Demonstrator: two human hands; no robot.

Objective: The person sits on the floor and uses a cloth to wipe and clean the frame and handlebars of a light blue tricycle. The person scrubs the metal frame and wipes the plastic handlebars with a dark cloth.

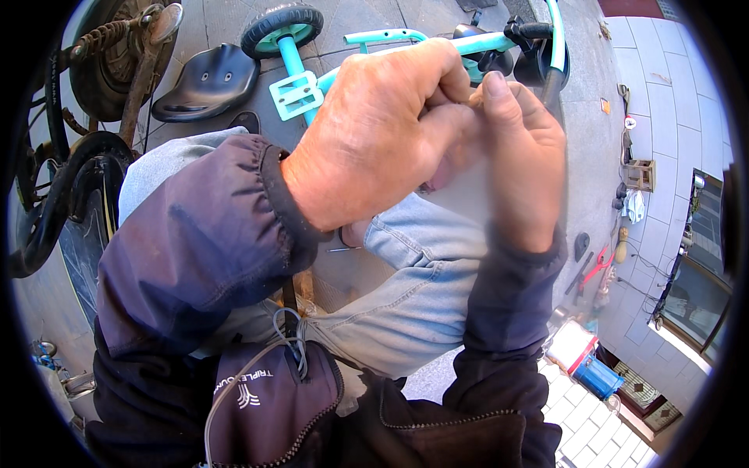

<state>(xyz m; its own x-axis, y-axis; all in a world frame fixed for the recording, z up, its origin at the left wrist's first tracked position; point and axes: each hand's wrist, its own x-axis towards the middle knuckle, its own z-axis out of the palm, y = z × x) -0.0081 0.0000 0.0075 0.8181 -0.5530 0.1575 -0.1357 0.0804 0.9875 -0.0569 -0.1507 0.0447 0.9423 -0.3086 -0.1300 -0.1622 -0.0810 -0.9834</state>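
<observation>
My left hand (367, 129) and my right hand (529, 160) meet in front of me, fingertips together. The left fingers are curled in, and the right thumb presses against its fingers. Whatever lies between them is too small or hidden to make out. Just beyond the hands lies a teal tricycle frame (290, 61), partly covered by them. It has a small black-tyred wheel (282, 30) at its far left and a dark handlebar grip (535, 31) at the far right. Left of the frame, a black plastic seat (209, 82) rests on the paving.
Close on the left stands a rusty cycle (129, 86) with a coil spring. Along the right lie red-handled pliers (597, 267), a small wooden stool (641, 175) and other tools. A blue and white container (585, 363) sits lower right, near a tiled wall.
</observation>
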